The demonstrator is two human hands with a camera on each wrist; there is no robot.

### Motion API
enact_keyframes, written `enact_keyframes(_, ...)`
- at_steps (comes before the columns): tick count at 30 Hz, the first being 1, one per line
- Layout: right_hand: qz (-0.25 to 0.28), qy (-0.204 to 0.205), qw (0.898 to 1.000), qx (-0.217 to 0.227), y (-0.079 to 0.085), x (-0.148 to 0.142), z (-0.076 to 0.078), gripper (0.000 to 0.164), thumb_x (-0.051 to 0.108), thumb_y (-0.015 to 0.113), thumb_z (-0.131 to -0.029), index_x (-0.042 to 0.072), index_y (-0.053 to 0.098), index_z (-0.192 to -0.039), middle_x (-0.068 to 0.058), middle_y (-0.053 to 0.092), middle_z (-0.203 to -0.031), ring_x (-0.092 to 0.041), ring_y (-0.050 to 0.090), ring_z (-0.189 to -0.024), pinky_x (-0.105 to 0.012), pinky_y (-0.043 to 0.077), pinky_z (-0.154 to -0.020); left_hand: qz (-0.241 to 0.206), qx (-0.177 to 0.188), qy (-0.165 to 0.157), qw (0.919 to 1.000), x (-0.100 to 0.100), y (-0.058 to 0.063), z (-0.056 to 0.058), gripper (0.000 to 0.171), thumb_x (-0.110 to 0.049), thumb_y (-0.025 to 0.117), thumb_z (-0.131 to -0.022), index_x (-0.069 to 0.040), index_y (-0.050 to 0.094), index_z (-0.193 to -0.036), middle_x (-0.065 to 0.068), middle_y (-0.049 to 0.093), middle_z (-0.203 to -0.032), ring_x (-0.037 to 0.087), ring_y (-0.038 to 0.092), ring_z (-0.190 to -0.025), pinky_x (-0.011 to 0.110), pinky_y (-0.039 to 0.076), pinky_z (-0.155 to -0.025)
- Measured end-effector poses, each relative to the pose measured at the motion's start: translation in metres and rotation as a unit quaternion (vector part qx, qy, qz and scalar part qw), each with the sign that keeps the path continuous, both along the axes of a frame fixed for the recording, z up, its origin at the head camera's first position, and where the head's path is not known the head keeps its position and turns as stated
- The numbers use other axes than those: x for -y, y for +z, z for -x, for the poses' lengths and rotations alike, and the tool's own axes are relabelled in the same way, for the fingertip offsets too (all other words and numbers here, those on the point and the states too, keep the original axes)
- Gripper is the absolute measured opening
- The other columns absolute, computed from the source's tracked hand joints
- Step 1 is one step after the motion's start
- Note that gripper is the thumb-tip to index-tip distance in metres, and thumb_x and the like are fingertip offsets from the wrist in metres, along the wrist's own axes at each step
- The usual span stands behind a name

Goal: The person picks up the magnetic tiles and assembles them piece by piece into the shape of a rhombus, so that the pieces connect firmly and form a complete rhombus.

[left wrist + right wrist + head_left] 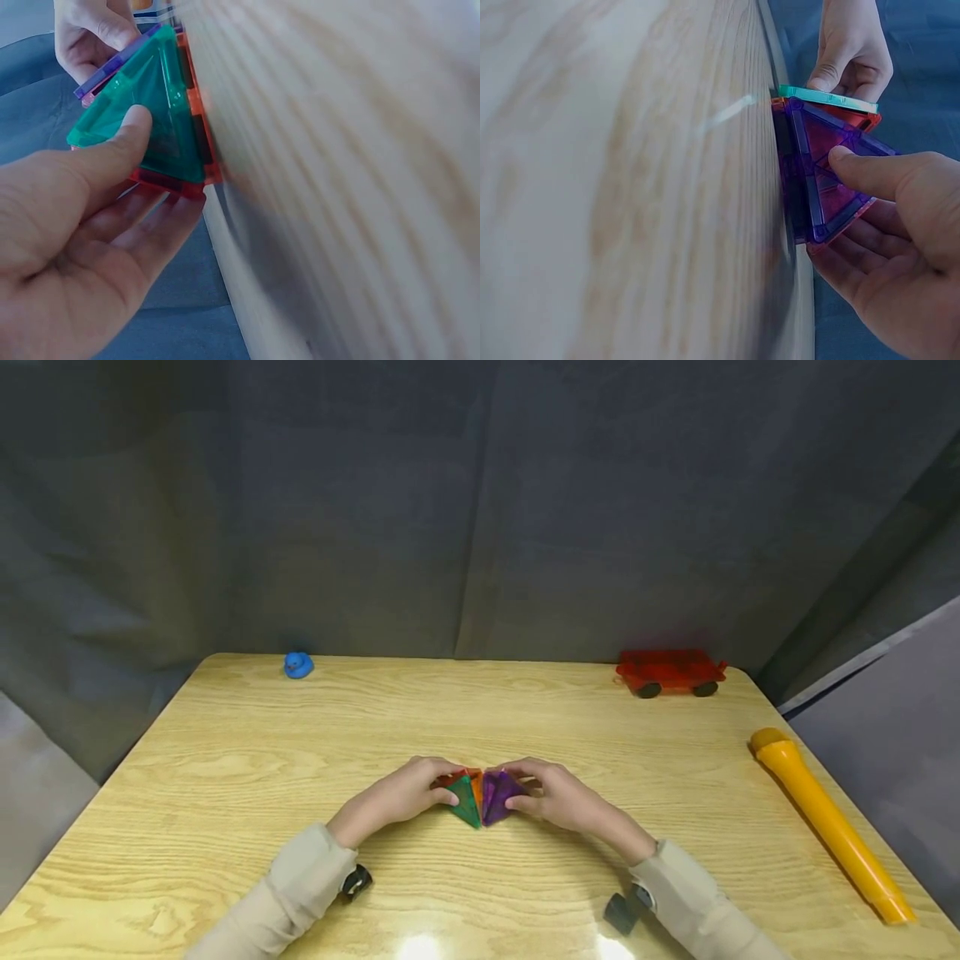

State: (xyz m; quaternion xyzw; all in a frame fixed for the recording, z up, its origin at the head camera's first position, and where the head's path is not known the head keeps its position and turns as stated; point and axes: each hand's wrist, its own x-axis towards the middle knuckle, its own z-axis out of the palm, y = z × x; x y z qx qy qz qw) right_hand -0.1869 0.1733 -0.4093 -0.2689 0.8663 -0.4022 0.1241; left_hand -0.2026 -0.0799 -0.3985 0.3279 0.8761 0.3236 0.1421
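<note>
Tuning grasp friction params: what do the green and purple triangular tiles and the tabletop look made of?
Green triangular tile: translucent glossy plastic, likely rigid; light passes through and the frame edge is moulded. Purple triangular tile: same look, clear tinted panel with a thicker rim. Tabletop: pale wood-grain surface, probably laminate rather than solid wood, with glare spots at the near edge. Left hand and right hand pinch the tiles.

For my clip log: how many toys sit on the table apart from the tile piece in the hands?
3: a blue duck at the far left edge, a red wagon at the far right, an orange microphone along the right edge. None seems hidden.
</note>
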Motion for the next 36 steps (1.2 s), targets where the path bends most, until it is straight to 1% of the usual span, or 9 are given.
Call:
enact_keyframes(3,0.000,0.000,1.000,0.000,0.001,0.001,0.000,0.043,0.013,0.063,-0.092,0.007,0.053,-0.134,-0.011,0.055,-0.130,-0.030,0.054,-0.118,-0.038,0.049,-0.094,0.000,-0.006,-0.007,1.0000,0.000,0.000,0.000,0.039,-0.012,0.061,-0.092,0.005,0.056,-0.127,0.019,0.059,-0.126,0.031,0.057,-0.114,0.044,0.045,-0.097)
enact_keyframes(10,-0.003,0.003,1.000,-0.008,0.002,0.002,0.000,0.043,0.011,0.064,-0.091,0.005,0.054,-0.132,-0.012,0.056,-0.128,-0.031,0.055,-0.117,-0.037,0.049,-0.093,-0.009,-0.003,-0.010,0.9999,0.000,0.001,-0.001,0.037,-0.010,0.061,-0.092,0.005,0.057,-0.126,0.019,0.061,-0.123,0.030,0.058,-0.111,0.043,0.046,-0.096)
enact_keyframes(15,-0.006,0.014,0.999,-0.028,0.003,0.002,0.001,0.042,0.011,0.063,-0.091,0.002,0.053,-0.131,-0.014,0.058,-0.126,-0.032,0.056,-0.114,-0.036,0.051,-0.091,-0.010,0.000,-0.010,0.9999,0.000,0.000,0.000,0.037,-0.010,0.061,-0.092,0.004,0.058,-0.125,0.017,0.062,-0.122,0.028,0.060,-0.109,0.041,0.047,-0.095)
enact_keyframes(22,-0.022,0.025,0.997,-0.063,0.005,0.006,0.001,0.042,0.015,0.064,-0.092,0.003,0.055,-0.131,-0.013,0.059,-0.125,-0.030,0.058,-0.112,-0.037,0.051,-0.089,0.000,0.001,0.001,1.0000,0.000,0.000,0.000,0.040,-0.012,0.062,-0.092,0.006,0.056,-0.127,0.019,0.061,-0.123,0.029,0.058,-0.111,0.042,0.046,-0.096)
enact_keyframes(25,-0.021,0.031,0.996,-0.080,0.007,0.012,0.001,0.040,0.015,0.064,-0.091,0.005,0.057,-0.129,-0.012,0.061,-0.123,-0.028,0.059,-0.110,-0.036,0.052,-0.087,-0.007,0.001,-0.008,0.9999,0.000,-0.001,0.000,0.038,-0.011,0.062,-0.092,0.005,0.057,-0.127,0.017,0.062,-0.120,0.028,0.060,-0.109,0.040,0.048,-0.093)
enact_keyframes(29,-0.013,0.027,0.996,-0.088,0.009,0.019,0.001,0.037,0.016,0.064,-0.092,0.008,0.059,-0.128,-0.010,0.062,-0.121,-0.024,0.059,-0.109,-0.034,0.052,-0.086,-0.017,-0.007,-0.025,0.9995,-0.002,-0.001,0.001,0.037,-0.010,0.061,-0.092,0.004,0.058,-0.126,0.016,0.065,-0.117,0.026,0.062,-0.106,0.037,0.049,-0.091)
enact_keyframes(31,-0.008,0.023,0.996,-0.088,0.009,0.021,0.001,0.036,0.017,0.063,-0.092,0.008,0.059,-0.127,-0.009,0.062,-0.121,-0.023,0.060,-0.108,-0.034,0.052,-0.087,-0.015,-0.013,-0.028,0.9994,-0.002,-0.001,0.001,0.037,-0.010,0.061,-0.092,0.004,0.058,-0.126,0.016,0.065,-0.117,0.026,0.061,-0.106,0.038,0.049,-0.092)
enact_keyframes(36,0.001,0.016,0.997,-0.080,0.008,0.022,0.001,0.037,0.018,0.063,-0.093,0.007,0.059,-0.128,-0.011,0.062,-0.121,-0.022,0.061,-0.105,-0.030,0.052,-0.083,-0.012,-0.034,-0.035,0.9987,-0.002,-0.003,0.001,0.038,-0.010,0.061,-0.092,0.006,0.057,-0.125,0.017,0.065,-0.116,0.027,0.061,-0.107,0.039,0.048,-0.092)
